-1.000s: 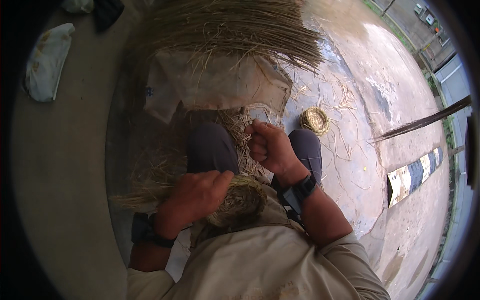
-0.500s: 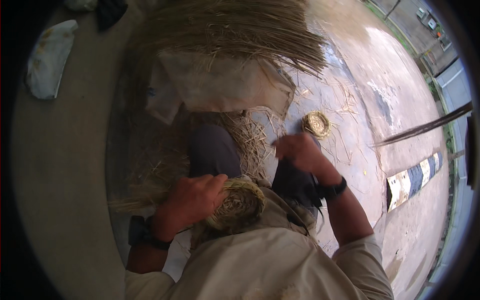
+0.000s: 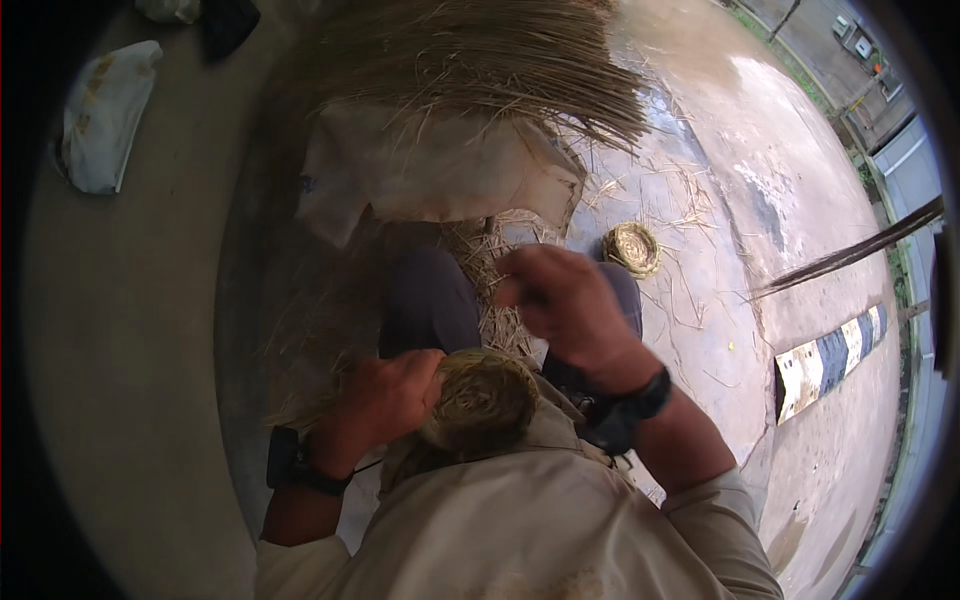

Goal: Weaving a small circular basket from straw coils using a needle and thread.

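Note:
My left hand (image 3: 395,395) has its fingers closed on the rim of a coiled straw basket (image 3: 480,400) in my lap, with loose straw sticking out beside it. My right hand (image 3: 555,295) is raised over my knees, right of and above that basket; it is blurred, its fingers look curled, and what they hold, if anything, cannot be made out. A smaller round straw coil (image 3: 630,250) lies on the ground beyond my right knee (image 3: 620,285).
A big bundle of dry stalks (image 3: 480,60) rests on a stained sack (image 3: 430,175) ahead. Loose straw litters the ground. A white bag (image 3: 105,115) is at far left. At right are a dark stalk broom (image 3: 850,250) and a blue-and-white striped board (image 3: 830,360).
My right hand swung down and outward, then back up and inward toward the middle. My left hand stayed at the basket, shifting slightly.

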`<state>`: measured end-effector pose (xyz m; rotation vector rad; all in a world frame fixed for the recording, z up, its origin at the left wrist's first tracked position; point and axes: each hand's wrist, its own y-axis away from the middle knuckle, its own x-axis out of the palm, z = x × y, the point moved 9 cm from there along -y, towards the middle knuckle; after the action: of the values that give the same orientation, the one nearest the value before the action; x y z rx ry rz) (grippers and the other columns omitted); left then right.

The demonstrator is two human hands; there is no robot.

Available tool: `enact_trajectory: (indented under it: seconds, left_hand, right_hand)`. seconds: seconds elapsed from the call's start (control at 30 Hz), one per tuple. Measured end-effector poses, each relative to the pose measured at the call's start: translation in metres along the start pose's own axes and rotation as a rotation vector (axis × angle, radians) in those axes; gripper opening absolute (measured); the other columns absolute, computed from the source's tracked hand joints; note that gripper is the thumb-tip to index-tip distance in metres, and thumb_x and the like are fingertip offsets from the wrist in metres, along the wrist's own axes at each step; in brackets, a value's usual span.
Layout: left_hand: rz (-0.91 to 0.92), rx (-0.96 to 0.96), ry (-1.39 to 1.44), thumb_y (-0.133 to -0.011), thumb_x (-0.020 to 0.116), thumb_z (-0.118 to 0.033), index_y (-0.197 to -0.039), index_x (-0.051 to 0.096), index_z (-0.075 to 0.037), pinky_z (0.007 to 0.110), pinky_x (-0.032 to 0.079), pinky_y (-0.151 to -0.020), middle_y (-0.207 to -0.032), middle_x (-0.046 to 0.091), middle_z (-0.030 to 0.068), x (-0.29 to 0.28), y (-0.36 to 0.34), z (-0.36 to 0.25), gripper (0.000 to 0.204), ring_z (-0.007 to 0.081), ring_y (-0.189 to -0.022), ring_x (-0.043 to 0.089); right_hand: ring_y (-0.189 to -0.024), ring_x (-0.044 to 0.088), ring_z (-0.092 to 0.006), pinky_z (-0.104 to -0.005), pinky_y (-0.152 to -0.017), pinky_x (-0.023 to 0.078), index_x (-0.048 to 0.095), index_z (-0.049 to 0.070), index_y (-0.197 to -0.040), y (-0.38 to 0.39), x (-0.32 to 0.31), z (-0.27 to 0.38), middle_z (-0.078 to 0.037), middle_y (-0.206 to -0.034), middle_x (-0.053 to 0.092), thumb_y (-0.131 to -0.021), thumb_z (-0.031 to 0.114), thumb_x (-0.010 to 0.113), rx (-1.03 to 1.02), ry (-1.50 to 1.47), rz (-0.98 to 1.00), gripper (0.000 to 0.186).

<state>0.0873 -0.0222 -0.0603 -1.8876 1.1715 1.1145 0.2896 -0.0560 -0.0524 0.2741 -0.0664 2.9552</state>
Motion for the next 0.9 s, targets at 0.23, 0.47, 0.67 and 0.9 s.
enact_trajectory:
  seconds: [0.23, 0.47, 0.67, 0.9]
  left_hand:
    - [0.069, -0.103, 0.068, -0.097, 0.064, -0.016, -0.124, 0.064, -0.002, 0.046, 0.059, -0.078, -0.099, 0.073, 0.0205, 0.010, 0.007, 0.020, 0.030, 0.0394, -0.093, 0.073]
    - [-0.051, -0.114, 0.215, -0.095, 0.070, -0.019, -0.112, 0.067, 0.001, 0.048, 0.058, -0.073, -0.097, 0.072, 0.0229, 0.003, 0.005, 0.027, 0.027, 0.0421, -0.089, 0.073]
    - [-0.064, -0.239, 0.201, -0.095, 0.069, -0.018, -0.098, 0.065, 0.000, 0.048, 0.055, -0.066, -0.086, 0.070, 0.0247, 0.025, 0.012, 0.052, 0.018, 0.0427, -0.081, 0.071]
    - [-0.165, -0.675, 0.194, -0.100, 0.064, -0.021, -0.097, 0.060, -0.001, 0.048, 0.050, -0.062, -0.082, 0.067, 0.0244, -0.026, 0.039, 0.110, 0.021, 0.0402, -0.070, 0.069]
  right_hand:
    - [-0.079, 0.072, -0.0360, -0.0455, -0.069, 0.058, 0.067, 0.003, -0.116, 0.070, 0.137, -0.013, -0.017, -0.089, 0.071, -0.093, 0.018, 0.063, -0.484, 0.791, 0.633, 0.028]
    - [-0.096, 0.072, -0.0372, -0.0470, -0.080, 0.060, 0.064, 0.002, -0.122, 0.086, 0.120, -0.064, -0.020, -0.099, 0.072, -0.098, 0.020, 0.059, -0.262, 0.799, 0.819, 0.030]
    - [-0.130, 0.061, -0.0381, -0.0434, -0.097, 0.058, 0.066, -0.003, -0.113, 0.093, 0.058, -0.006, -0.023, -0.130, 0.065, -0.099, 0.008, 0.062, -0.512, 0.764, 0.562, 0.018]
    - [-0.070, 0.059, -0.0110, -0.0272, -0.068, 0.046, 0.068, -0.004, -0.117, 0.192, -0.260, 0.034, -0.005, -0.082, 0.070, -0.111, 0.023, 0.052, 0.291, 0.731, -0.669, 0.032]
